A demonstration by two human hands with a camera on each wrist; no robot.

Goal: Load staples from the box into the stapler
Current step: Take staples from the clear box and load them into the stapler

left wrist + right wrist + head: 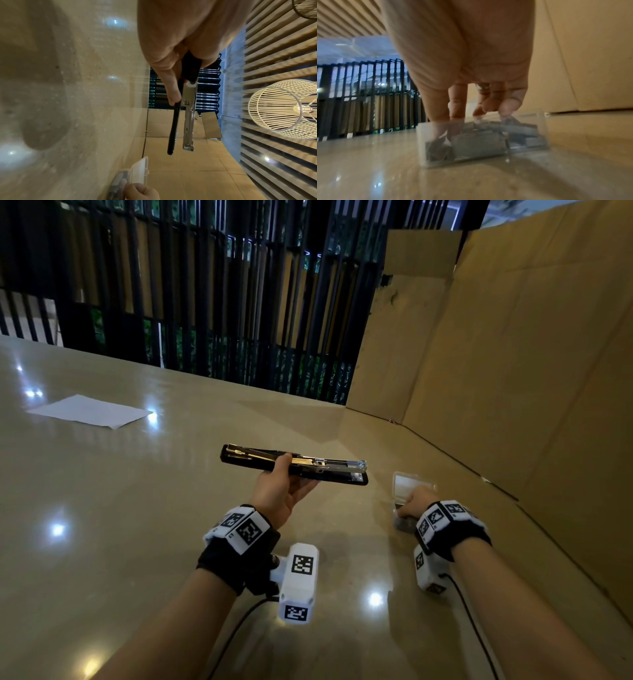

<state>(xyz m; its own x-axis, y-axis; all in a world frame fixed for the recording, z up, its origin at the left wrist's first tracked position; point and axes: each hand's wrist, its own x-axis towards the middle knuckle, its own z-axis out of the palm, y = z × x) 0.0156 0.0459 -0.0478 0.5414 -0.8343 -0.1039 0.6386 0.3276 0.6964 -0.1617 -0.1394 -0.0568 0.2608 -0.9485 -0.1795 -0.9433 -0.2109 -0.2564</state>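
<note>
My left hand [279, 486] holds a black stapler [308, 466] above the table, thumb on top and fingers underneath. The stapler is swung open, its cover pointing left and its silver staple track [188, 116] pointing right and showing no staples. My right hand [416, 503] reaches down into a clear plastic staple box [409, 484] on the table, its lid standing open. In the right wrist view, the thumb and forefinger [453, 108] dip inside the box [488, 159] and pinch a tilted grey strip of staples [440, 147]. Several more strips [513, 128] lie in the box.
A white sheet of paper [90, 410] lies at the far left of the glossy beige table [171, 508]. A tall cardboard wall [531, 371] stands along the right side, close to the box. Black railings [205, 302] run behind the table's far edge.
</note>
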